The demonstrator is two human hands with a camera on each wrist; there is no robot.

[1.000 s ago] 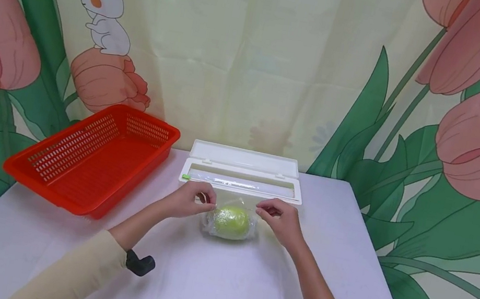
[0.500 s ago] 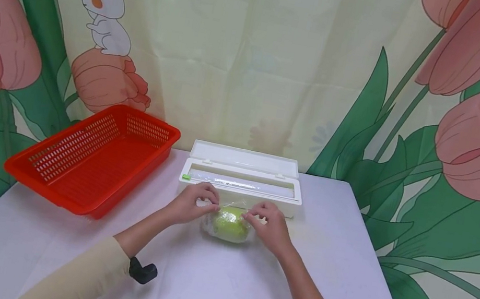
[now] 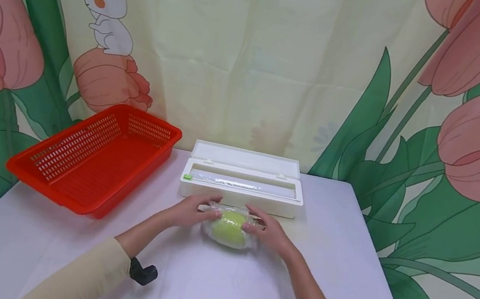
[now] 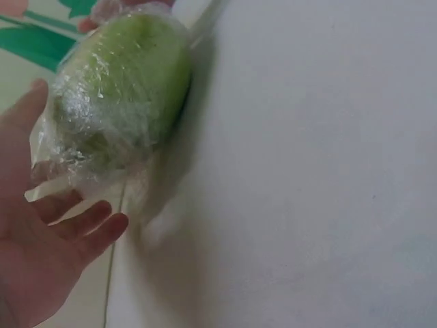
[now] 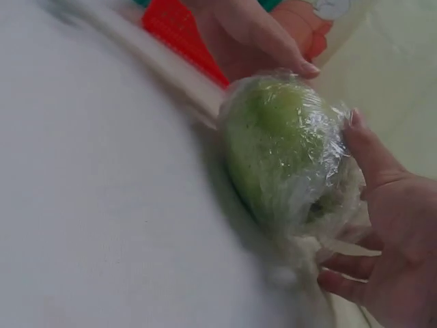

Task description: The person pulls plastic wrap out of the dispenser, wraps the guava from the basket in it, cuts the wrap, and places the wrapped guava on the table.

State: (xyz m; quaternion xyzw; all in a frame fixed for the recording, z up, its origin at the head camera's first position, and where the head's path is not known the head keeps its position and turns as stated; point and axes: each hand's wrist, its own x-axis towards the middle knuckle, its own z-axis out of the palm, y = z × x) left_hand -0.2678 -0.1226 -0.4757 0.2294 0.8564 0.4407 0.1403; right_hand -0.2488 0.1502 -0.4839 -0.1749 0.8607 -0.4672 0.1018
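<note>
A green oval fruit (image 3: 229,228) lies on the table in crinkled clear cling film; its exact kind is unclear. At its left end my left hand (image 3: 191,211) holds the wrapped fruit, thumb on the near side and fingers toward the back. My right hand (image 3: 272,233) grips the opposite end in the same way. In the left wrist view, the outer fingers (image 4: 92,222) spread loosely beside the film. The right wrist view has the thumb (image 5: 369,150) against the shiny wrap. Film partly hides the index fingers.
Behind the fruit stands a white cling film dispenser (image 3: 236,201), lid raised, with a green slider (image 3: 187,177) at its left. A red plastic basket (image 3: 89,166) sits at the table's left back. The white-covered table (image 3: 206,292) meets a printed curtain (image 3: 272,70).
My hands, which pinched the film above the fruit, now hold the fruit's two ends. The right hand first moved inward. The fruit has shifted slightly toward me, and the film lies closer on top.
</note>
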